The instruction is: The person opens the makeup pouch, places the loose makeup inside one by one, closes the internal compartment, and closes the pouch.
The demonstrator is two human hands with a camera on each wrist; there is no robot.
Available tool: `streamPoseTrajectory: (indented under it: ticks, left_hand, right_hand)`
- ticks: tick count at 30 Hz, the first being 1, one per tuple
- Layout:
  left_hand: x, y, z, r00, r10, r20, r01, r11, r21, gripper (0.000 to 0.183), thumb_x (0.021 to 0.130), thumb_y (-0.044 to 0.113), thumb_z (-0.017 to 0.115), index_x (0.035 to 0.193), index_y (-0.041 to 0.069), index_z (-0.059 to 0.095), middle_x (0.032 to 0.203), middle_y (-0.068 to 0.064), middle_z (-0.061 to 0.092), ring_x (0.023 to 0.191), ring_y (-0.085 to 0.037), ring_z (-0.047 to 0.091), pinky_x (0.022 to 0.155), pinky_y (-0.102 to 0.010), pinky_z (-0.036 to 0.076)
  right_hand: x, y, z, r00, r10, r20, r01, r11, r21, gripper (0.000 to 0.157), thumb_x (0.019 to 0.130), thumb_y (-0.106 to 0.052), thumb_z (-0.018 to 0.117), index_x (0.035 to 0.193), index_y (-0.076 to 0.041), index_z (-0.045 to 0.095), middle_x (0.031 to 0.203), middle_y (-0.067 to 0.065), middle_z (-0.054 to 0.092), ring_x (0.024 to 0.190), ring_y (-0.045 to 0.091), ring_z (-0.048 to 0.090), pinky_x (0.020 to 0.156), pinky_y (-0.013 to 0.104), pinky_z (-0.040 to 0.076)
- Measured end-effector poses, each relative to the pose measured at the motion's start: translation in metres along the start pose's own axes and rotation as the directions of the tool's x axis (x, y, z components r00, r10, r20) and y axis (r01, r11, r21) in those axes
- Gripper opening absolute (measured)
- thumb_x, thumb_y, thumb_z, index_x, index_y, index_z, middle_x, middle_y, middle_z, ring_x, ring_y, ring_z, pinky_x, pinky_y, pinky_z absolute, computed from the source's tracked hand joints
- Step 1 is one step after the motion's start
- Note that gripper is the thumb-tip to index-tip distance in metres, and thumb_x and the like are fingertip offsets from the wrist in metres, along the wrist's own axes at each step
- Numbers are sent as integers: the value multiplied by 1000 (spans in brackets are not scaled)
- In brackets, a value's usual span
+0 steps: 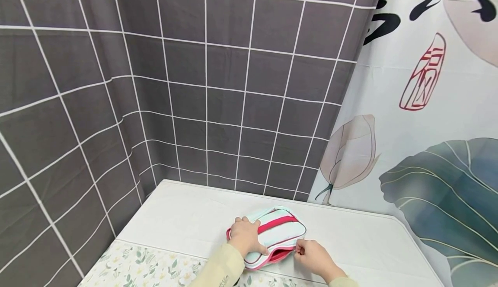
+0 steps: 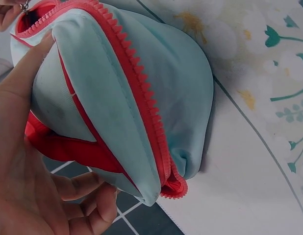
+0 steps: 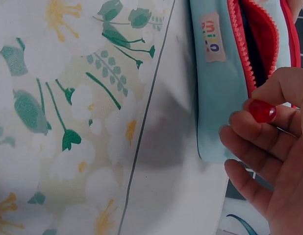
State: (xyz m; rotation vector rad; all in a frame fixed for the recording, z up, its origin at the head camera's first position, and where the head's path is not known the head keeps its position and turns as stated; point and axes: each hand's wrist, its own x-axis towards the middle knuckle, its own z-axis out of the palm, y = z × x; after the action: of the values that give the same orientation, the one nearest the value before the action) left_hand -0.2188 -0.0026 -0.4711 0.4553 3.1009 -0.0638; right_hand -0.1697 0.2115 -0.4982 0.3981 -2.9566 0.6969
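Observation:
A light-blue zipped pouch (image 1: 285, 231) with red trim and a red strap (image 2: 75, 152) lies tilted on the table in the head view. My left hand (image 1: 246, 238) grips its left side, thumb on the near face and fingers curled behind, as the left wrist view shows. The red zipper (image 3: 243, 58) gapes partway, showing a red lining with a dark inside; the contents cannot be made out. At the zip's right end, my right hand (image 1: 316, 259) pinches a shiny red bead-like zipper pull (image 3: 263, 111) between thumb and forefinger.
The white table top (image 1: 186, 218) carries a floral cloth (image 1: 148, 265) along its front. Behind it hangs a dark grey curtain (image 1: 229, 105) with white grid lines. A white cloth (image 1: 389, 88) with painted leaves hangs to the right.

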Motion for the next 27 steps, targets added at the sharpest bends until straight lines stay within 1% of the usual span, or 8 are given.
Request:
streamPoseTrajectory:
  ticks: [8,20,27]
  left_hand:
    - [0,0,0,1000,0,5,0,1000,4,96,47,79,66,126,27,55,95,-15,54,78,-26,47,54,-35,43]
    - [0,-1,0,1000,3,-12,-3,1000,-3,95,46,79,67,125,26,56,95,-15,55,79,-26,47,54,-35,44]
    - [-2,-1,-3,1000,8,-13,-8,1000,-10,95,47,78,68,124,25,57,94,-15,56,78,-26,47,55,-34,44]
  right_hand:
    - [1,-4,2,999,-47,7,47,999,4,17,68,-8,62,65,-18,49,55,-13,37,50,1,32,48,22,29]
    - [3,-9,6,998,-67,14,67,998,23,18,67,-9,61,64,-20,48,54,-14,35,50,0,31,48,22,28]
    - [4,-12,8,996,-87,24,86,996,6,18,67,-9,61,63,-21,47,53,-15,34,49,0,29,47,21,27]
